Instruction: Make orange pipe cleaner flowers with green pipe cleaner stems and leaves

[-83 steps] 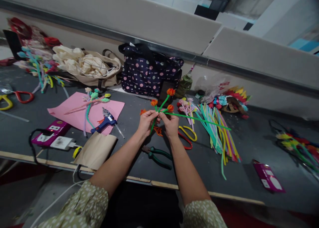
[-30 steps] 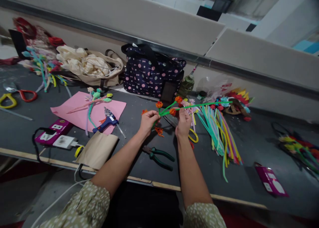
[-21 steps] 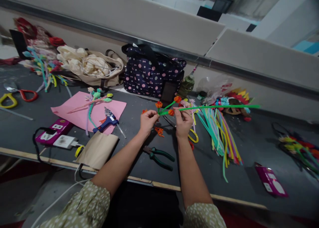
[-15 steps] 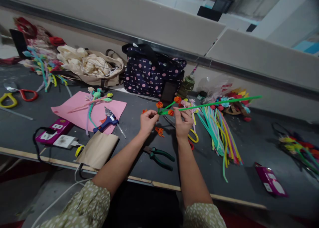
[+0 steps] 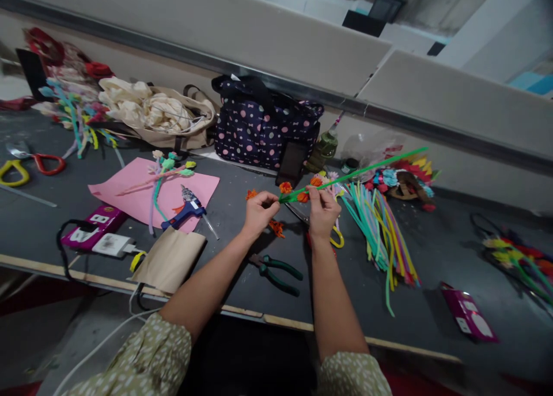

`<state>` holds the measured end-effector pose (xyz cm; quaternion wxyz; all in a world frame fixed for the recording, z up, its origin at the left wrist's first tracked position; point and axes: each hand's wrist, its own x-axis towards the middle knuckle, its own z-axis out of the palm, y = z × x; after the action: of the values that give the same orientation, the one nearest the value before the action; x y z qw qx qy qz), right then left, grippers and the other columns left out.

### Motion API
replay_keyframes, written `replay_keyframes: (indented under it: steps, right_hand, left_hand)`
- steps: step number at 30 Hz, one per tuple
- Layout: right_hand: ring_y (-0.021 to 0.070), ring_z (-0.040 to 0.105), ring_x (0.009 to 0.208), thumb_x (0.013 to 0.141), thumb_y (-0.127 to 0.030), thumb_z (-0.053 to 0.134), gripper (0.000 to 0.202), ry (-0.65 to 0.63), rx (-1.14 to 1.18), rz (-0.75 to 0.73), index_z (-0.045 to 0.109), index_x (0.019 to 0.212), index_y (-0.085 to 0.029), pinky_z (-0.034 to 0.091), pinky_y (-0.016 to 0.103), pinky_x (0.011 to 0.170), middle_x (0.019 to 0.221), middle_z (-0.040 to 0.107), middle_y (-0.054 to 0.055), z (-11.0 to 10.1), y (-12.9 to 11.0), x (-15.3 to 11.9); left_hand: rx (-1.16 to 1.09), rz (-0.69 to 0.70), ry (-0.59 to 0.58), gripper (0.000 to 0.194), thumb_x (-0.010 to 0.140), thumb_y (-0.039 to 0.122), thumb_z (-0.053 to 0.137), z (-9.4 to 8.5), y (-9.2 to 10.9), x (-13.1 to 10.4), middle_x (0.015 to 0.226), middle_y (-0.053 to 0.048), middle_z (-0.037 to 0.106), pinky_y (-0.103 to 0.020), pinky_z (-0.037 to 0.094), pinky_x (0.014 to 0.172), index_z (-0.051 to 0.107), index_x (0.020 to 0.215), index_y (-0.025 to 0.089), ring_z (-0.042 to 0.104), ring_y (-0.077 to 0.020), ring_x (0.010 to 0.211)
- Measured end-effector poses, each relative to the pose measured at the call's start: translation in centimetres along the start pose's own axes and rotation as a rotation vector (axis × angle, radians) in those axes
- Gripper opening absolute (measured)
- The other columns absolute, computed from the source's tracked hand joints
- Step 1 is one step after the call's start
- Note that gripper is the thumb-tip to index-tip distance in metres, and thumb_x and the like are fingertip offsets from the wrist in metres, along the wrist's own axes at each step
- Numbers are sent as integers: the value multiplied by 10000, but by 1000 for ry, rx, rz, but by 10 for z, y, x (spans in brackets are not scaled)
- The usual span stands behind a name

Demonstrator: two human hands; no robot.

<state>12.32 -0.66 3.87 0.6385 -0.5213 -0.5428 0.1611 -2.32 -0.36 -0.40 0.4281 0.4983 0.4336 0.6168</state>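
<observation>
Orange blossoms (image 5: 286,187) now lower, pliers (image 5: 276,273) nearby, phone (image 5: 291,163) behind.

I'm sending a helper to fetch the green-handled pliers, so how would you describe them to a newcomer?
On the dark table, look between the person's two forearms, near the front edge. The pliers lie there, dark green handles spread open. The nearby scissors have a yellow loop instead.
</observation>
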Motion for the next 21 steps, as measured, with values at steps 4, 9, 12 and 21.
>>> replay_keyframes:
  steps: [4,9,12,21]
  right_hand:
    - [123,528,677,808,-411,563,268,-50,69,22,680,830,-170,429,255,672,704,602,-5,3,1,0]
    - [142,572,708,743,-389,623,291,-148,125,83,605,941,-177,470,289,706,780,628,12,8,4,-3]
    - [137,573,709,747,-311,594,232,-155,158,88,579,936,-178,474,284,696,806,624,15,9,3,-4]
    - [117,544,696,744,-247,526,196,-135,207,139,538,931,-186,458,243,639,826,615,14,14,5,-6]
  left_hand:
    - [-52,-33,28,35,652,200,630,0,2,1,562,30,549,-207,371,519,637,666,169,491,-88,505]
    - [-104,-71,57,49,655,213,635,0,4,1,539,38,553,-192,365,487,619,662,167,488,-80,478]
    - [-157,-99,58,65,651,222,641,1,3,1,524,40,552,-189,369,469,608,659,167,487,-78,460]
    - [-210,-142,60,72,637,216,645,4,2,1,517,41,545,-189,393,473,597,656,166,501,-79,462]
